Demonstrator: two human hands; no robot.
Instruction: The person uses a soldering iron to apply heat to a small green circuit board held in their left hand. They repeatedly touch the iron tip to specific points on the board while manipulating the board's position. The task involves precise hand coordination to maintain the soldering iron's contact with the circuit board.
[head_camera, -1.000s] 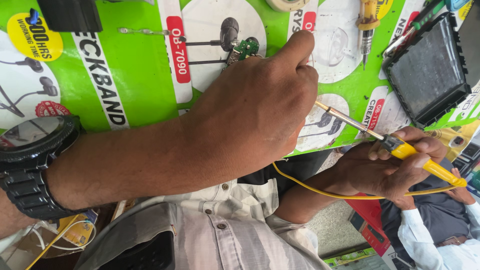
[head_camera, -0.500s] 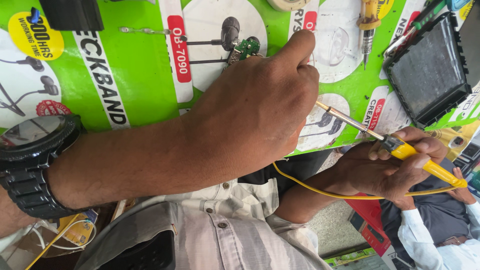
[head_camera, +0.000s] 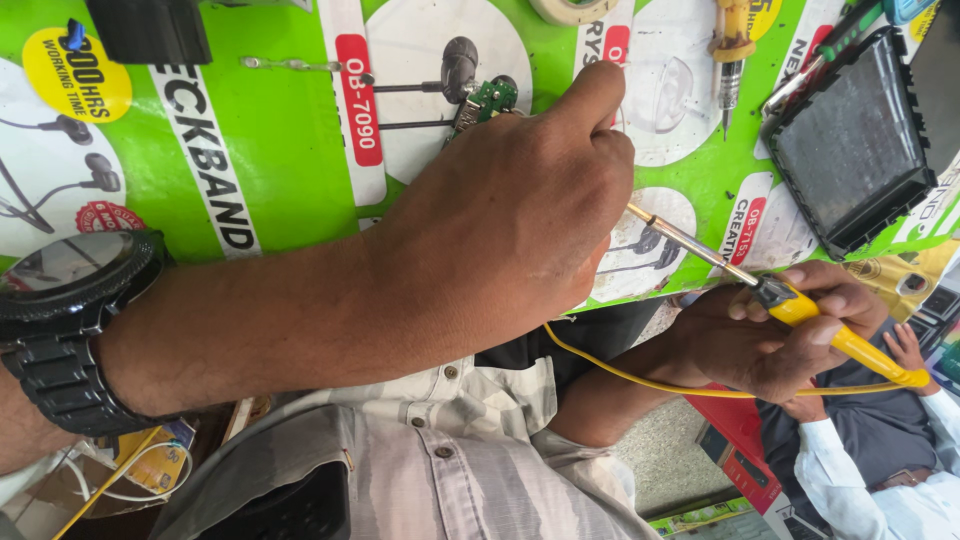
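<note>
My left hand (head_camera: 500, 230), with a black watch (head_camera: 60, 320) on its wrist, reaches across the green printed mat (head_camera: 280, 150). Its fingers are curled down at a small green circuit board (head_camera: 490, 97), which peeks out behind the knuckles; the grip itself is hidden. My right hand (head_camera: 780, 335) is closed around the yellow handle of a soldering iron (head_camera: 830, 325). The iron's metal shaft (head_camera: 690, 245) runs up and left until it goes under my left hand, so the tip is out of sight. A yellow cord (head_camera: 640, 375) trails from the iron.
A black rectangular tray-like frame (head_camera: 850, 140) lies at the upper right. A yellow-handled screwdriver (head_camera: 730, 40), a tape roll (head_camera: 570, 10) and a black box (head_camera: 150, 30) sit along the top edge. Another person's white sleeve (head_camera: 880, 490) shows at the lower right.
</note>
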